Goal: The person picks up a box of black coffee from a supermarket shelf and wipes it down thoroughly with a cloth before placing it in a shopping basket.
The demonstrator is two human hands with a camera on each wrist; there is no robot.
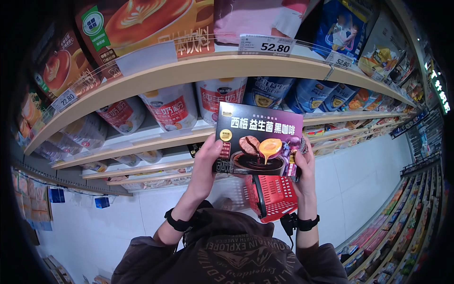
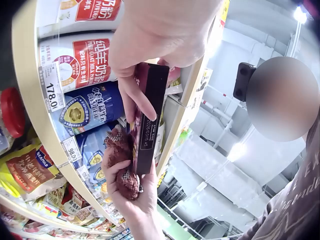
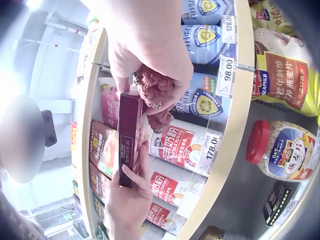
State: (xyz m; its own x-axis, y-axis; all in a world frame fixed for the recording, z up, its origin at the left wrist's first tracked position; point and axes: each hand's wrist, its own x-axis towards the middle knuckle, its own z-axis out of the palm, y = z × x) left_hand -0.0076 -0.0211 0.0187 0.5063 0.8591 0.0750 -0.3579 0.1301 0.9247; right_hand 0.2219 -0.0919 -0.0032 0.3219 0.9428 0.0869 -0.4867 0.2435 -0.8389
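Both hands hold up a dark purple and black coffee box (image 1: 255, 156), its front turned up to the head view and a coffee cup printed on it. My left hand (image 1: 205, 158) grips the left end, thumb on the front edge. At the opposite end my right hand (image 1: 306, 168) grips the box. A crumpled reddish-brown bundle with checked trim (image 3: 156, 90) is also tucked in the right hand, against the back of the box; I cannot tell what it is. The left wrist view shows the narrow black side of the box (image 2: 150, 135) with a printed date.
Behind the box runs a curved wooden shelf (image 1: 189, 71) with price labels. Goat milk powder tins (image 1: 170, 109) and blue tins (image 1: 269, 90) stand below it. A red shopping basket (image 1: 279, 191) is under the box, near the body. More shelving (image 1: 402, 227) lines the right side.
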